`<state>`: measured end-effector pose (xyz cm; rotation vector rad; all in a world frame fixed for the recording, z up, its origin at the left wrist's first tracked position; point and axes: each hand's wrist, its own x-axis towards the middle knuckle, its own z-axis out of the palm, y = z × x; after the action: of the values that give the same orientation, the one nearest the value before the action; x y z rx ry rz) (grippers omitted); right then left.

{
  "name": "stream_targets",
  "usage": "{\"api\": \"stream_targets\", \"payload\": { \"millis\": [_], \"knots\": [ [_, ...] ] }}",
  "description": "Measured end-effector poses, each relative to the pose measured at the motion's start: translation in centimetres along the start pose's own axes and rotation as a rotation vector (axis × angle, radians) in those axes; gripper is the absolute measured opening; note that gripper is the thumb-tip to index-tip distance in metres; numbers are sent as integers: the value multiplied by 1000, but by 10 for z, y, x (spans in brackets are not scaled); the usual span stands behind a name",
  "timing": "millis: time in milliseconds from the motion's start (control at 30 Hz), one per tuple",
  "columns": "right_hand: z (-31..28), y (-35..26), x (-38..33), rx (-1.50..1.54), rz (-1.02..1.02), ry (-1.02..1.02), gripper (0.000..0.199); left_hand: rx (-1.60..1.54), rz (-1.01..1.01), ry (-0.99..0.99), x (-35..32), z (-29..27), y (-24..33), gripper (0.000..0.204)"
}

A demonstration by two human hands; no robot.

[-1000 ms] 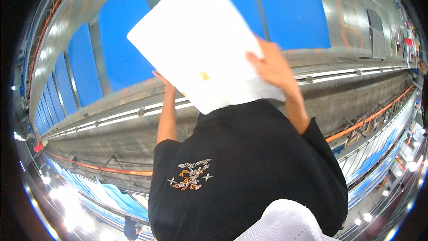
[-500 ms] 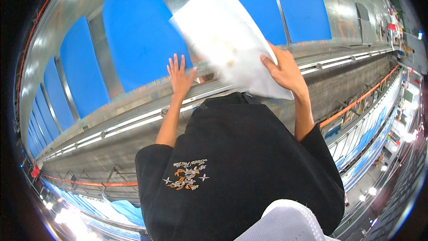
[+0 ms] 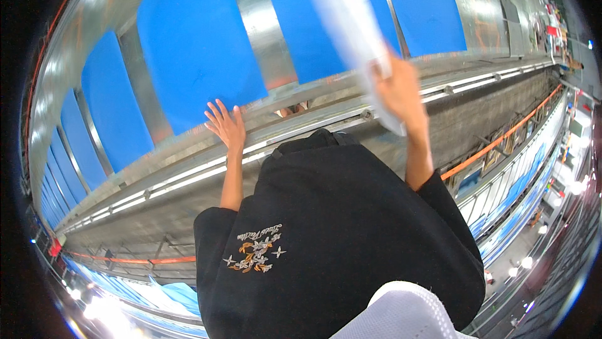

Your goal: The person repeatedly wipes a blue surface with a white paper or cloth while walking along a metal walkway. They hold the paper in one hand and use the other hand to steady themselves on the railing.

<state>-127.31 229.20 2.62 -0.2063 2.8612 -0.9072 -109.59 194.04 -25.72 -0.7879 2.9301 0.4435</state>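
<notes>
A shiny metal table [image 3: 266, 31] is overlaid with smooth, matt blue sheets [image 3: 197, 44]; the shirt [image 3: 351, 226] is made of matt cloth; the texture of the white sheet [image 3: 352, 22] is blurred.

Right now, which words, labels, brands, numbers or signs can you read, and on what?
Black shirt: one line of pale stitched lettering, upside down here, above stitched flowers; wording not copied out.
White sheet in the right hand: motion-blurred, nothing legible.
Blue sheets: no lettering visible.
Distant clutter at right: too small to read.
</notes>
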Motion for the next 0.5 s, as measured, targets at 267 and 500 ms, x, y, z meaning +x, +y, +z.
{"api": "stream_targets", "payload": {
  "millis": [267, 500],
  "knots": [
    [-69, 82, 22, -320, 337, 255, 50, 6, -1, -19, -1, -2, 4, 69],
    [-35, 36, 12, -212, 225, 127, 73, -9, 15, 63, 1, 8, 4, 69]
  ]
}}
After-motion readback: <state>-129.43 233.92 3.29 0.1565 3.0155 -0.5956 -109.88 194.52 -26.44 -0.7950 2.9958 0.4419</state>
